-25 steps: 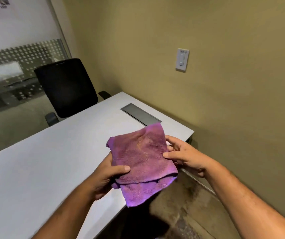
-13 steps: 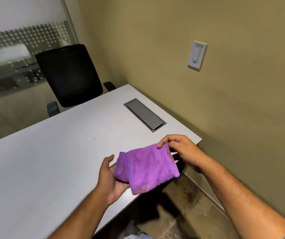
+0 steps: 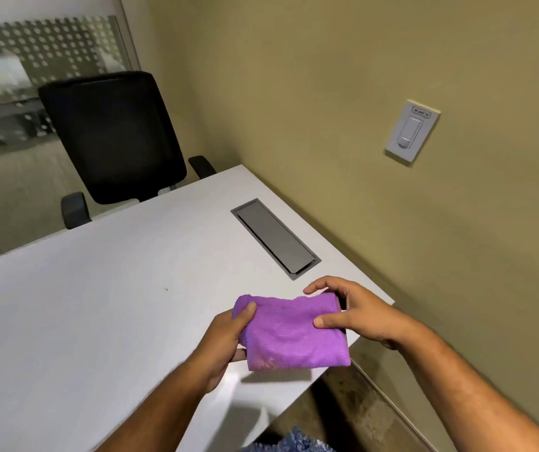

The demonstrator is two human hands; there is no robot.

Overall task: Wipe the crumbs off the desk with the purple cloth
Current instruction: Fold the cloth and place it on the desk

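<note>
Both hands hold the folded purple cloth [image 3: 294,334] above the desk's [image 3: 98,321] near right corner: left hand [image 3: 225,337] gripping its left end, right hand [image 3: 356,314] pinching its right end. The cloth hides the left fingers; one tiny speck [image 3: 166,289] may be a crumb.

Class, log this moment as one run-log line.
phase: pre-wipe | purple cloth: folded, above desk | left hand, right hand: gripping

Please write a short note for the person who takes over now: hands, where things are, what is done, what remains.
Left hand grips the left end of the folded purple cloth; right hand pinches its right end.
The cloth is held just above the near right corner of the desk.
Done: cloth folded and in hand.
Left: all the wiping. One small speck lies on the desk, left of the cloth; other crumbs are too small to tell.
</note>
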